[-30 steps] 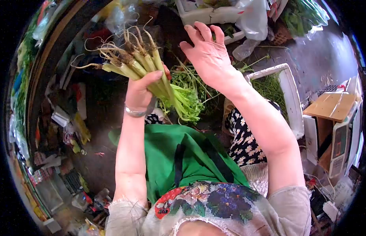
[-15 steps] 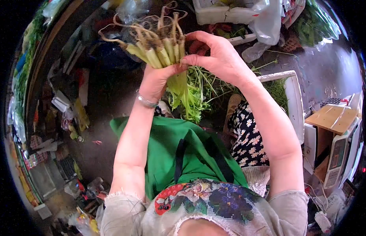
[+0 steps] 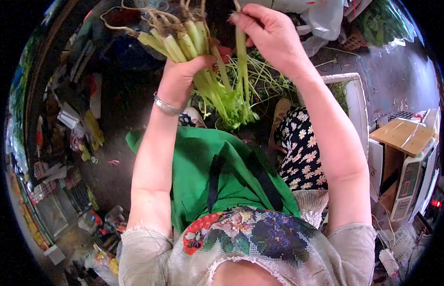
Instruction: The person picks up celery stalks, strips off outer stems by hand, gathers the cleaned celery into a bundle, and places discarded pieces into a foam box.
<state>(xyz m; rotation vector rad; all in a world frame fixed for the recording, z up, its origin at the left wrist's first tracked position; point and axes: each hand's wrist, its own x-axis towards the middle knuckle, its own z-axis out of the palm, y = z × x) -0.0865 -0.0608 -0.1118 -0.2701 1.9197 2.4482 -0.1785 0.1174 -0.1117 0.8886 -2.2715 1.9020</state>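
Observation:
A bunch of pale green stalks point(image 3: 186, 44) with brown roots at the top and leaves hanging below is wrapped in my left hand point(image 3: 183, 78), thumb across the stalks. To its right, my right hand point(image 3: 274, 40) pinches one separate stalk point(image 3: 241, 59) near its root end. That stalk stands roughly upright, apart from the bunch at the top, its lower part meeting the leaves point(image 3: 231, 112). The fingertips of my left hand show partly behind the stalks.
Loose green stems point(image 3: 274, 78) lie on the floor beyond the hands. A white box point(image 3: 358, 102) with greens stands at the right, near a wooden board point(image 3: 403, 136) and a scale point(image 3: 407, 188). Plastic bags point(image 3: 324, 21) lie at the top right. Assorted clutter fills the left side.
My right hand has moved up and right, drawing one stalk away from the bunch. My left hand and the bunch have shifted slightly up and left.

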